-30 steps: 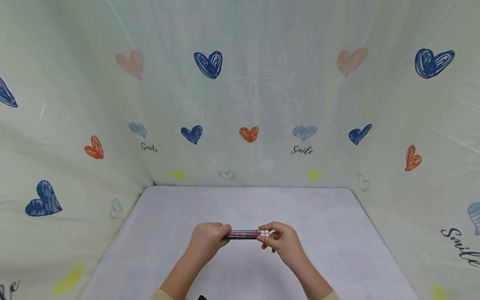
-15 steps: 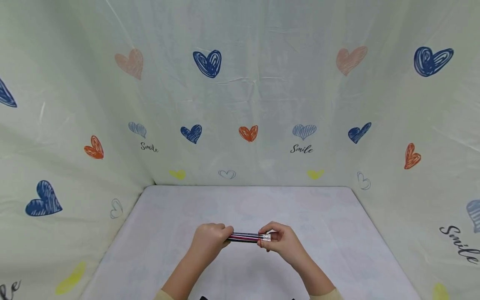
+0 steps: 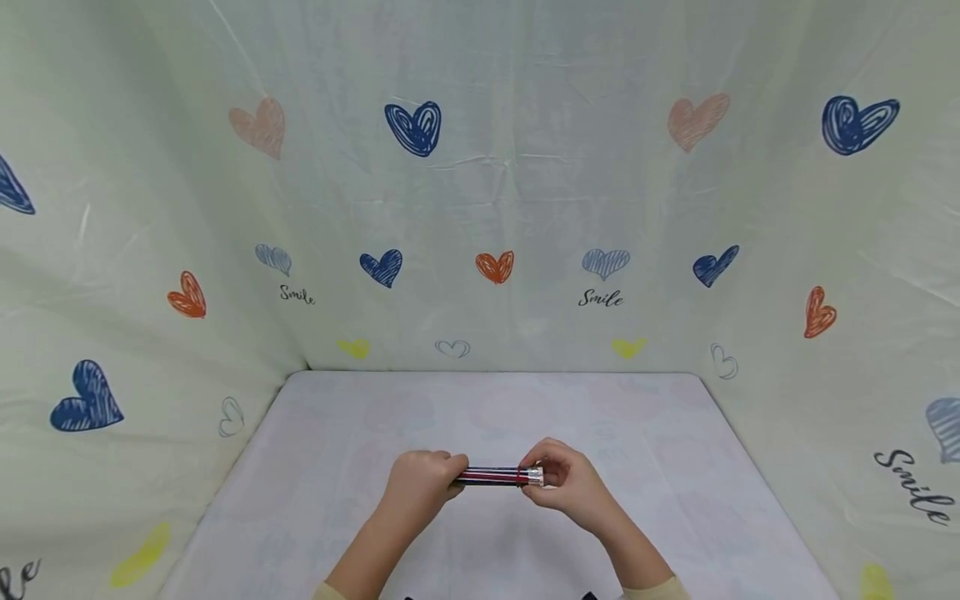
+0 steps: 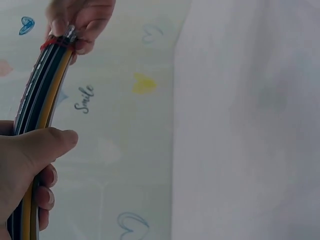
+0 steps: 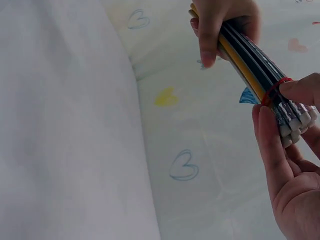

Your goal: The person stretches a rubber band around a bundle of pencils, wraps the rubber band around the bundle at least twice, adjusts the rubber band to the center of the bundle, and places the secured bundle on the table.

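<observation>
A bundle of pencils (image 3: 491, 476) with white erasers is held level above the table in the head view. My left hand (image 3: 422, 485) grips it around the middle, thumb along the top; the far end lies hidden behind that hand. A red rubber band (image 5: 274, 93) circles the bundle near the metal eraser ends. My right hand (image 3: 567, 483) pinches the band at that end between thumb and fingers. In the left wrist view, dark and yellow pencils (image 4: 48, 95) run from my left hand up to the right one.
A table with a white cover (image 3: 360, 408) lies beneath the hands. Pale curtains (image 3: 510, 192) printed with hearts and "Smile" enclose its back and sides. Small dark objects (image 3: 590, 596) poke in at the bottom edge of the head view.
A second ago a thin loop of the band stood stretched at my right fingers; now it sits close around the bundle. The pencils have shifted and turned slightly, and both hands stay nearly in place.
</observation>
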Demonstrator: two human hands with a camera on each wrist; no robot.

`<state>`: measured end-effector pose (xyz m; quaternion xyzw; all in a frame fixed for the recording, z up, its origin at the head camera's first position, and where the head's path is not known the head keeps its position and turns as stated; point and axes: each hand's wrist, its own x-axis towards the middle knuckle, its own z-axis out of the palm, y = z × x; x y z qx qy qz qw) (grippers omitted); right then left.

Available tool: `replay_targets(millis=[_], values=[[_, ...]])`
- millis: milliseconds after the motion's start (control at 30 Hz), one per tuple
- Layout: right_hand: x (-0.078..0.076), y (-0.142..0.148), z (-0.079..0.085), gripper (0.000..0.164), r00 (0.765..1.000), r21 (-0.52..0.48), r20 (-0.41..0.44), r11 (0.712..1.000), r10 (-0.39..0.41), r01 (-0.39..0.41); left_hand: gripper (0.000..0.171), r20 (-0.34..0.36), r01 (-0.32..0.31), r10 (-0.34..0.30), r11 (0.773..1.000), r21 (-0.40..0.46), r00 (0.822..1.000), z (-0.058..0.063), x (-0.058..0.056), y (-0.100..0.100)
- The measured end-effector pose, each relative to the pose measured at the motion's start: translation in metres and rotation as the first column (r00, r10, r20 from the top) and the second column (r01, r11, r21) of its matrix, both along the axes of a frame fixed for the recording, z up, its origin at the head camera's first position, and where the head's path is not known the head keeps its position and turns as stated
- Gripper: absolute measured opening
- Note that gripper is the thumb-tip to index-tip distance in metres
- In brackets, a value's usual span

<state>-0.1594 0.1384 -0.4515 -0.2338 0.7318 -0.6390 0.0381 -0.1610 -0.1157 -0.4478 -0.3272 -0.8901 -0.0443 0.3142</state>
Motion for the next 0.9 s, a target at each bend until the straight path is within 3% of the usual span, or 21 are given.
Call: replay_targets(millis=[200,600,900], values=[[0.001,0.002,0.003,0.022,0.999,0.058,-0.054,0.998,-0.006,0.009,0.036,0.060,-0.020,0.021,1.000,-0.022,0.998,0.001,0.003,0.002],[-0.001,-0.001,0.002,0.022,0.999,0.037,-0.009,0.998,-0.044,0.044,0.038,0.113,-0.072,0.074,0.997,-0.021,0.991,0.003,0.001,0.007],[0.001,-0.006,-0.005,0.022,0.999,0.147,0.003,0.988,-0.054,0.053,0.038,0.164,-0.072,0.076,0.997,-0.028,0.984,0.004,0.005,0.020]])
